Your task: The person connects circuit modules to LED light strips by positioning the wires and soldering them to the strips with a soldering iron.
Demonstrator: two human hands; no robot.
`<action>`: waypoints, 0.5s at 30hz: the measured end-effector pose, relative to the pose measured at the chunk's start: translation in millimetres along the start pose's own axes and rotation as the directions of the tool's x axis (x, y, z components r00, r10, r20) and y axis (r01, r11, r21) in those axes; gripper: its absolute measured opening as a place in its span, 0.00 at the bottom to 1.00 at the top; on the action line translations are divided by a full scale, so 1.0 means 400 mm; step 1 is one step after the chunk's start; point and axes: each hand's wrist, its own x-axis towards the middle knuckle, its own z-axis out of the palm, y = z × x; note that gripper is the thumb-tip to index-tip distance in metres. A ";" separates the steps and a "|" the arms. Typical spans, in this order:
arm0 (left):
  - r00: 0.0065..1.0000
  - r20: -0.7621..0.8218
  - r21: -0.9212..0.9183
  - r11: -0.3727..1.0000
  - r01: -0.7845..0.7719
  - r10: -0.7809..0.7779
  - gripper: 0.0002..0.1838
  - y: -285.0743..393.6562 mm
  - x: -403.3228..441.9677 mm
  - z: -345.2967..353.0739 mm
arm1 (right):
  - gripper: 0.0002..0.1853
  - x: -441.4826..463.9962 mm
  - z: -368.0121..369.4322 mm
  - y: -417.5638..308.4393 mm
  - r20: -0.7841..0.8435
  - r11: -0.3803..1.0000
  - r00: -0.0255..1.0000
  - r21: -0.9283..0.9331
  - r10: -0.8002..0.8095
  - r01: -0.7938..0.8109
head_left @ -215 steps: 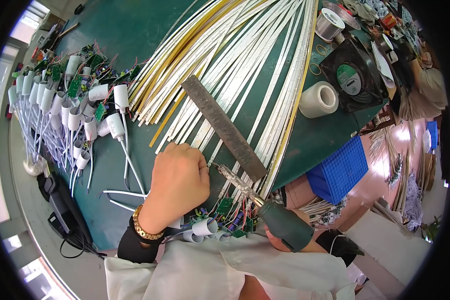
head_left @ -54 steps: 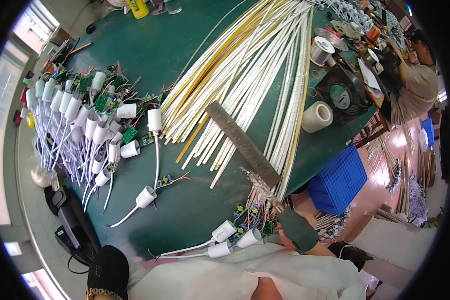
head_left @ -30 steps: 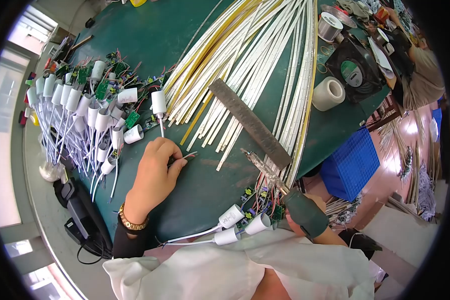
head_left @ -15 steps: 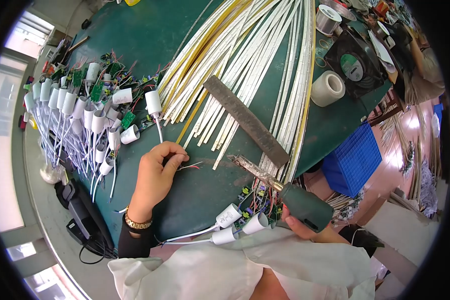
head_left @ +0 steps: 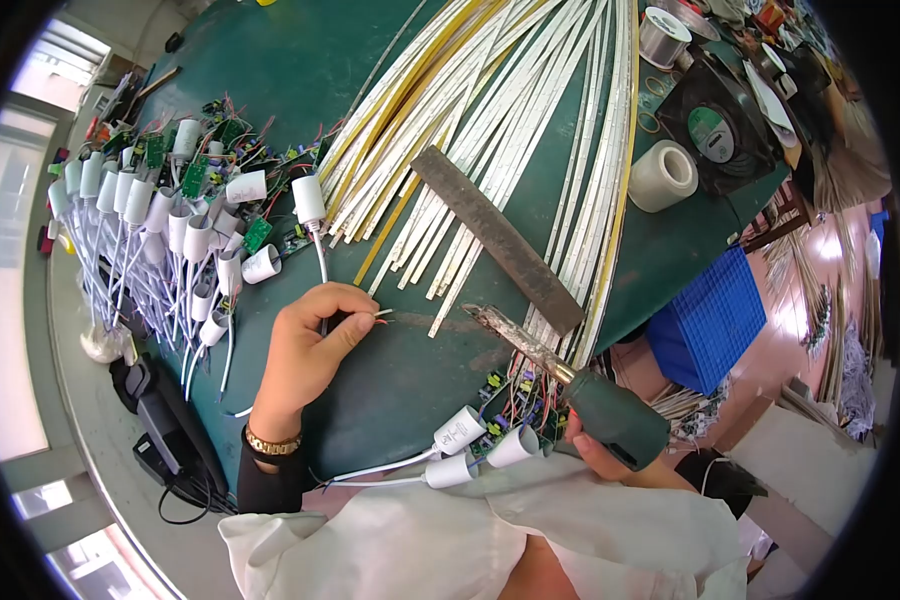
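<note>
My left hand (head_left: 308,350) is closed in a pinch, with short wire ends (head_left: 384,314) poking out past the thumb and forefinger. A white cable (head_left: 321,258) runs down into this hand from a white cylindrical housing (head_left: 308,200). In my right hand (head_left: 598,455) is a soldering iron (head_left: 618,418) with a dark green handle. Its crusted tip points up and left, right of the left hand and apart from the wires. A dark flat metal bar (head_left: 495,240) lies across the lower part of a bundle of white LED strips (head_left: 520,130).
Many white housings (head_left: 198,238) with cables and green circuit boards are heaped at left. Three more housings (head_left: 460,430) lie near my body. At right are a tape roll (head_left: 662,176), a solder spool (head_left: 662,38), a black fan (head_left: 720,130) and a blue crate (head_left: 708,320).
The thin wires that stuck out from my left fingertips now show as a shorter, pale end there. The soldering iron has hardly moved, and the view has shifted slightly.
</note>
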 end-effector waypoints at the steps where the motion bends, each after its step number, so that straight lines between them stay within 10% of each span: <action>1: 0.998 -0.024 -0.089 0.995 0.050 -0.052 0.01 -0.002 -0.001 -0.001 | 0.12 -0.002 0.002 0.000 -0.008 0.999 1.000 0.045 0.015 -0.014; 8: 0.973 -0.073 -0.324 0.927 0.186 -0.220 0.03 0.010 -0.001 0.009 | 0.12 -0.014 0.016 0.014 -0.045 1.000 0.999 0.015 0.015 -0.015; 15: 1.000 0.007 0.090 0.996 0.026 -0.027 0.11 0.021 -0.008 0.005 | 0.07 0.001 0.015 -0.004 -0.067 1.000 0.998 0.018 0.012 -0.011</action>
